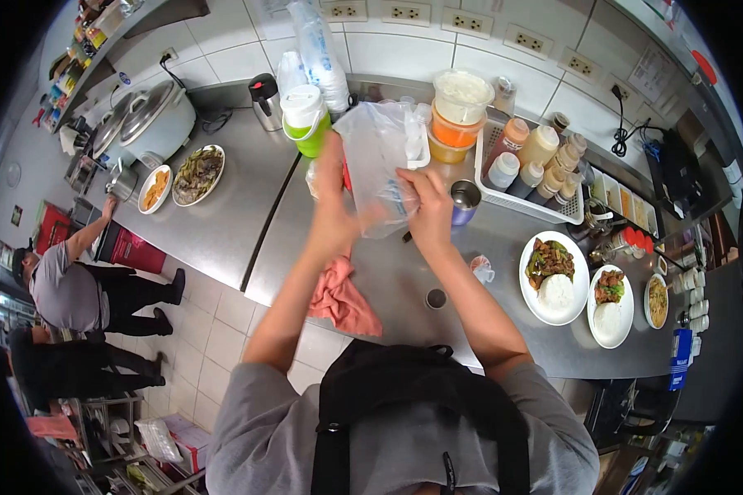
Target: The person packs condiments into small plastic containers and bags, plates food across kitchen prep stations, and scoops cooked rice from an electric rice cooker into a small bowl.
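A clear plastic bag (380,157) hangs in front of me above the steel counter. My right hand (427,202) pinches its right edge, fingers closed on the film. My left hand (334,194) is at the bag's left side, smeared by motion; its fingers point up and the thumb stands apart, near the bag's lower part. Beyond the left hand is a green bucket-like container with a white lid (304,124). A crumpled pink cloth (343,297) lies below my left forearm. Close to my right hand stands a metal cup with a blue body (464,206).
Stacked tubs (458,124) and a white basket (528,202) of sauce bottles stand at the back right. Plates of rice and food (582,280) sit at right. Rice cookers (153,115), a thermos (264,103) and two dishes are at left. Two people (66,289) stand at far left.
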Motion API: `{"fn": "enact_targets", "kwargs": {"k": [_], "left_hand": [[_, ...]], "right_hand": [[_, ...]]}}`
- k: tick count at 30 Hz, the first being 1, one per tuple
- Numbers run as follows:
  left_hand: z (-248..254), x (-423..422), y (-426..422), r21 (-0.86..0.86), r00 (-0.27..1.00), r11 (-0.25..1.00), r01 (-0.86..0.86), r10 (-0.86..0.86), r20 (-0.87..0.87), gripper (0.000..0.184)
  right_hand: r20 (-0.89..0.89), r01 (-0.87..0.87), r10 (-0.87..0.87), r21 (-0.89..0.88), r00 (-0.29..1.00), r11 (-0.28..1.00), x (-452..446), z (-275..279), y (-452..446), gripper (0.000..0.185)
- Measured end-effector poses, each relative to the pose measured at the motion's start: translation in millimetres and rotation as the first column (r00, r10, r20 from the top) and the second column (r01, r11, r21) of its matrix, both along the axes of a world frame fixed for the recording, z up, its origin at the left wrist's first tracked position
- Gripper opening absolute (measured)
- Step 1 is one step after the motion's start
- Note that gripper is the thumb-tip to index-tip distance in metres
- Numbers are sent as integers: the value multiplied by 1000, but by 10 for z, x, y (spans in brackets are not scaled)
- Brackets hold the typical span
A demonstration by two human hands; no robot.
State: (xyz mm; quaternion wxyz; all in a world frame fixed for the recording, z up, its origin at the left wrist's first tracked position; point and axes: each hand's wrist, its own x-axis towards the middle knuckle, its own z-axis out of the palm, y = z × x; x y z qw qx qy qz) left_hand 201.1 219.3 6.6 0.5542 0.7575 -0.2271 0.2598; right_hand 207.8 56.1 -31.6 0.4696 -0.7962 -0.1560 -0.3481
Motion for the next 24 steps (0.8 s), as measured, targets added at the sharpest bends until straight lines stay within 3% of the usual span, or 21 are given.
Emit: {"fn": "enact_targets", "kwargs": {"k": [1, 2, 4, 5, 6, 7, 8, 9, 10, 12, 13, 14, 15, 16, 17, 18, 20, 21, 22, 23, 24], "left_hand": [[-53, -245, -68, 281, 995, 959, -27, -2, 100, 78], [-154, -316, -125, 278, 996, 960, -34, 9, 91, 78], [-532, -433, -204, 397, 944, 856, -330, 302, 134, 80], [-672, -425, -227, 218, 946, 922, -319, 325, 9, 66], [-794, -453, -218, 219, 942, 919, -329, 336, 5, 66], [-885, -496, -201, 90, 946, 953, -291, 300, -125, 53], [-974, -515, -183, -49, 939, 964, -262, 243, -243, 42], [-1073, -539, -133, -49, 938, 963, -265, 246, -244, 42], [-1202, -583, -50, -1, 926, 965, -260, 249, -285, 30], [-1612, -620, 61, 41, 912, 968, -249, 248, -325, 19], [-1908, -607, 111, -210, 898, 956, -204, 98, -430, 21], [-1928, -652, 132, -449, 870, 876, -177, -75, -487, 22], [-1956, -761, 153, -450, 873, 876, -171, -77, -482, 22], [-1722, -968, 117, -584, 771, 806, -100, -308, -558, 32], [-1505, -1136, 105, -706, 621, 705, -62, -526, -581, 42], [-1365, -1240, 125, -703, 614, 709, -56, -531, -584, 42], [-1201, -1368, 192, -847, 289, 517, 122, -835, -468, 53], [-1195, -1356, 244, -848, 282, 513, 131, -840, -464, 53], [-1202, -1349, 279, -560, 551, 780, 279, -608, -572, 49], [-1227, -1368, 301, -179, 789, 939, 293, -343, -510, 45], [-1492, -1230, 427, -77, 914, 989, 128, -148, -378, 39]], "right_hand": [[-68, 17, -16, 9, 998, 1000, -63, -71, -43, 25], [-76, 7, -6, 6, 997, 1000, -117, -132, -68, 25], [7, -161, 165, -179, 986, 971, -253, -275, -105, 20], [-1, -177, 180, -181, 984, 967, -382, -357, -73, 20], [-150, -241, 235, -25, 960, 970, -584, -442, -1, 16], [-289, -272, 303, 141, 908, 952, -789, -526, 62, 13], [-290, -277, 308, 142, 906, 950, -948, -593, 99, 13], [-361, -363, 501, 386, 787, 848, -1092, -657, 129, 14], [-370, -383, 679, 612, 634, 692, -1193, -716, 150, 15], [-422, -350, 714, 661, 558, 664, -1271, -856, 106, 17], [-460, -314, 749, 707, 477, 634, -1286, -907, 67, 19], [-460, -316, 747, 704, 480, 636, -1290, -937, 21, 19], [-569, -340, 595, 496, 568, 799, -1285, -960, -36, 18], [-631, -328, 417, 260, 655, 908, -1295, -974, -85, 17], [-757, -268, 187, 16, 626, 963, -1251, -929, -136, 20], [-757, -257, 183, 20, 627, 966, -1192, -913, -103, 20], [-802, 77, -55, -11, 595, 997, -1100, -917, -16, 23], [-799, 88, -64, -13, 598, 996, -1058, -1030, 54, 23], [-663, 101, -29, 70, 748, 992, -1012, -1213, 136, 24], [-502, 104, -14, 151, 865, 983, -1037, -1262, 219, 25], [-515, -110, 274, 327, 812, 938, -1061, -1318, 276, 29]]}}
